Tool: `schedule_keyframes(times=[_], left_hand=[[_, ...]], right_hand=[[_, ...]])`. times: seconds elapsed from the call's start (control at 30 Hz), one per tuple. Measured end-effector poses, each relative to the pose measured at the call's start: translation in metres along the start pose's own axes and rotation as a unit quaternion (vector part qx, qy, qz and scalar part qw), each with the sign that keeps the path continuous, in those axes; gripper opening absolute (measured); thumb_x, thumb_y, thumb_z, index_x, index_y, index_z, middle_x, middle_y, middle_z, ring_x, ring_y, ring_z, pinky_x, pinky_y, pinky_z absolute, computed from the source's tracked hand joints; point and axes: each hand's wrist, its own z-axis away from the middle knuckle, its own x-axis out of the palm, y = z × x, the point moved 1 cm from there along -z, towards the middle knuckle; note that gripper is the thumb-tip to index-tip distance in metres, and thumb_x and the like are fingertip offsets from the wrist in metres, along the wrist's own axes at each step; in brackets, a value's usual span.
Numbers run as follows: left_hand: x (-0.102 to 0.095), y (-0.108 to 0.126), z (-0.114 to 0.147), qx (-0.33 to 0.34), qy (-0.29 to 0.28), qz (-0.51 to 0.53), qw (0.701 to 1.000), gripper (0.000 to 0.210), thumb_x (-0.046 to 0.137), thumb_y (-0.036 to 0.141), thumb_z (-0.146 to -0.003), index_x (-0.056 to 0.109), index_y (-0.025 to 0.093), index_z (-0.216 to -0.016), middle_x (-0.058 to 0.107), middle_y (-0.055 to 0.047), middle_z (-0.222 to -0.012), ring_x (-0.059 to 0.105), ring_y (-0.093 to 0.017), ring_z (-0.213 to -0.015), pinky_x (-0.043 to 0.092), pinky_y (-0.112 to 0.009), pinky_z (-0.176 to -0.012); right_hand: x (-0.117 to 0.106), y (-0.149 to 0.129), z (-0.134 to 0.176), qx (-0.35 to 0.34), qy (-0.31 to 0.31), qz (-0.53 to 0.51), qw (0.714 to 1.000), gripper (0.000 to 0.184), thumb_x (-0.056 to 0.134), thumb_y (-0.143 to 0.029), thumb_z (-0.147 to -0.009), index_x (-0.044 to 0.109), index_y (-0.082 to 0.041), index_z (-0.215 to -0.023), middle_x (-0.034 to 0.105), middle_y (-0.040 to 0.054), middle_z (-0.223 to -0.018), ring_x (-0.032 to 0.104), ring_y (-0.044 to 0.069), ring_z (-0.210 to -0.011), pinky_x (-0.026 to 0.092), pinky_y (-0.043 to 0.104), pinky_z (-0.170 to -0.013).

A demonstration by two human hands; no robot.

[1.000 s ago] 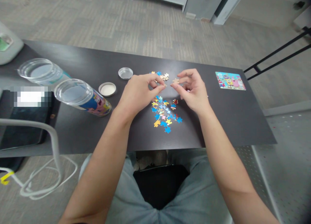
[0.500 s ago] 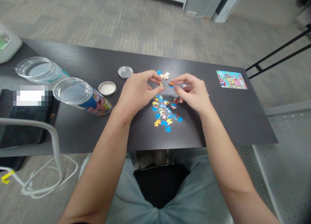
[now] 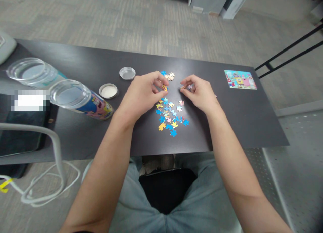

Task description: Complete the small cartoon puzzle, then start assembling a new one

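The left hand (image 3: 143, 92) is raised over the tabletop (image 3: 242, 122), its grip pinched between thumb and fingers on a yellow piece (image 3: 165, 88). Facing it, a gap between the 2, the right hand (image 3: 201, 92) has its grip closed at thumb and fingertip; a small piece (image 3: 182, 88) shows at the tips, mostly hidden. A pink piece (image 3: 189, 87) lies just beside its fingers.

Nearer the person, loose pieces (image 3: 169, 120) lie scattered, mostly blue and yellow, picture side up. Beyond the hands is a bare-backed cluster (image 3: 170, 76), near a blue piece (image 3: 163, 73). The picture card (image 3: 241, 79) lies flat, well to the right. Left of the left hand are 2 lids (image 3: 108, 91), apart, then 2 clear-topped canisters (image 3: 97, 106), and a black tablet (image 3: 24, 128).
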Motion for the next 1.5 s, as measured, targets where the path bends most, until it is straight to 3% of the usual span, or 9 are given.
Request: schedule_keyframes(times=[0.13, 0.27, 0.5, 0.73, 0.9, 1.0, 1.1, 1.27, 1.5], left_hand=[[0.001, -0.001, -0.001, -0.003, -0.003, 0.008, 1.0, 0.022, 0.1, 0.031, -0.097, 0.09, 0.025, -0.117, 0.097, -0.007, -0.115, 0.084, -0.022, -0.088, 0.071, -0.04, -0.09], [0.002, -0.002, -0.001, 0.001, -0.011, 0.014, 1.0, 0.027, 0.102, 0.034, -0.097, 0.092, 0.026, -0.12, 0.098, -0.008, -0.117, 0.087, -0.024, -0.092, 0.074, -0.04, -0.091], [0.005, 0.0, -0.001, 0.03, -0.06, 0.027, 0.997, 0.033, 0.098, 0.026, -0.095, 0.098, 0.024, -0.128, 0.1, -0.009, -0.126, 0.093, -0.026, -0.102, 0.076, -0.041, -0.1], [0.002, 0.004, -0.001, 0.039, -0.094, 0.019, 0.995, 0.041, 0.102, 0.032, -0.095, 0.1, 0.025, -0.135, 0.1, -0.008, -0.127, 0.094, -0.029, -0.105, 0.076, -0.041, -0.101], [0.002, 0.0, -0.002, 0.034, -0.066, -0.022, 0.997, 0.046, 0.104, 0.033, -0.096, 0.098, 0.025, -0.141, 0.099, -0.011, -0.138, 0.092, -0.03, -0.111, 0.074, -0.046, -0.109], [0.001, -0.006, -0.002, 0.014, -0.02, -0.07, 0.997, 0.047, 0.104, 0.032, -0.098, 0.096, 0.023, -0.143, 0.099, -0.012, -0.14, 0.091, -0.03, -0.115, 0.073, -0.048, -0.114], [-0.001, -0.008, -0.001, -0.001, -0.002, -0.101, 0.995, 0.039, 0.102, 0.032, -0.102, 0.095, 0.023, -0.139, 0.099, -0.012, -0.136, 0.091, -0.031, -0.117, 0.073, -0.049, -0.115], [-0.001, -0.006, -0.002, 0.0, -0.002, -0.112, 0.994, 0.03, 0.097, 0.034, -0.107, 0.094, 0.024, -0.135, 0.099, -0.011, -0.132, 0.091, -0.031, -0.117, 0.073, -0.049, -0.112], [0.0, -0.009, -0.004, -0.001, -0.005, -0.113, 0.994, 0.027, 0.096, 0.032, -0.107, 0.096, 0.025, -0.133, 0.099, -0.011, -0.132, 0.092, -0.031, -0.115, 0.072, -0.049, -0.108]], right_hand=[[-0.003, -0.003, 0.0, -0.018, 0.027, 0.034, 0.999, 0.018, 0.081, -0.025, -0.109, 0.086, -0.03, -0.125, 0.085, 0.0144, -0.141, 0.083, 0.036, -0.119, 0.07, 0.055, -0.109], [0.002, -0.021, 0.003, -0.022, -0.007, -0.013, 1.0, 0.016, 0.082, -0.046, -0.12, 0.089, -0.031, -0.124, 0.084, 0.0095, -0.131, 0.076, 0.029, -0.1, 0.069, 0.048, -0.094], [0.016, -0.033, 0.003, 0.007, -0.059, -0.15, 0.987, 0.039, 0.09, -0.067, -0.115, 0.079, -0.031, -0.106, 0.077, 0.0015, -0.096, 0.061, 0.022, -0.075, 0.055, 0.04, -0.073], [0.017, -0.032, 0.004, 0.051, -0.083, -0.19, 0.977, 0.039, 0.092, -0.064, -0.115, 0.077, -0.029, -0.103, 0.065, -0.002, -0.082, 0.056, 0.021, -0.072, 0.047, 0.039, -0.07], [0.015, -0.03, 0.006, 0.033, -0.015, -0.034, 0.999, 0.022, 0.092, -0.043, -0.116, 0.082, -0.028, -0.103, 0.077, 0.008, -0.116, 0.074, 0.031, -0.105, 0.063, 0.051, -0.103], [0.013, -0.028, 0.007, 0.034, 0.005, 0.098, 0.995, 0.013, 0.093, -0.034, -0.113, 0.085, -0.027, -0.105, 0.081, 0.0146, -0.131, 0.074, 0.045, -0.135, 0.056, 0.071, -0.127], [0.007, -0.026, 0.007, 0.036, 0.016, 0.155, 0.987, 0.006, 0.086, -0.032, -0.115, 0.087, -0.027, -0.118, 0.084, 0.0181, -0.142, 0.073, 0.051, -0.143, 0.054, 0.077, -0.128], [-0.008, -0.034, 0.019, -0.031, -0.037, 0.16, 0.986, 0.038, 0.065, -0.037, -0.13, 0.088, -0.032, -0.16, 0.084, 0.0151, -0.173, 0.075, 0.047, -0.16, 0.052, 0.075, -0.137], [-0.011, -0.045, 0.05, -0.045, -0.154, 0.218, 0.963, 0.066, 0.049, -0.059, -0.138, 0.072, -0.028, -0.192, 0.059, 0.0093, -0.205, 0.046, 0.044, -0.197, 0.03, 0.075, -0.16]])
